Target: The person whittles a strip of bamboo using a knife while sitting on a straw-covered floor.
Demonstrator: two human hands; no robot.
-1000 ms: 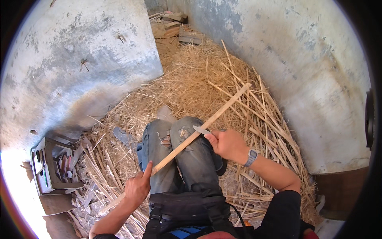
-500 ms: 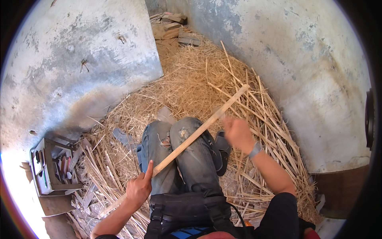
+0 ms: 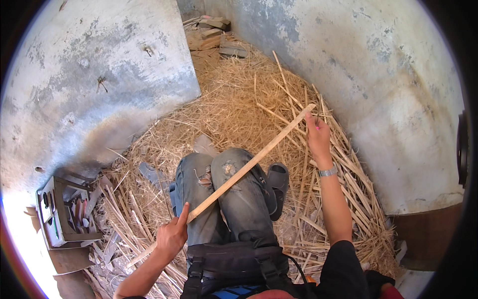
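A long, pale strip of split wood or bamboo (image 3: 249, 164) lies slantwise across my knees, its far end up to the right. My left hand (image 3: 172, 235) is closed around its lower part, the index finger stretched along it; the near end sticks out below the wrist. Close to the far end, my right hand (image 3: 319, 138) is closed, fingertips at the strip's edge. A small thing with a pink part and a thin dark part (image 3: 317, 127) shows at its fingers, too small to name. A metal watch is on my right wrist.
Straw-like shavings (image 3: 229, 104) cover the floor, with long thin strips (image 3: 343, 169) heaped along the right wall. A wooden box (image 3: 74, 212) with odds and ends stands at left. Bricks (image 3: 214, 23) lie at the back. A grey slipper (image 3: 278, 182) is beside my right knee.
My right hand has moved up and away along the strip to its far end, from a blurred position nearer its middle. The left hand and strip have hardly moved.
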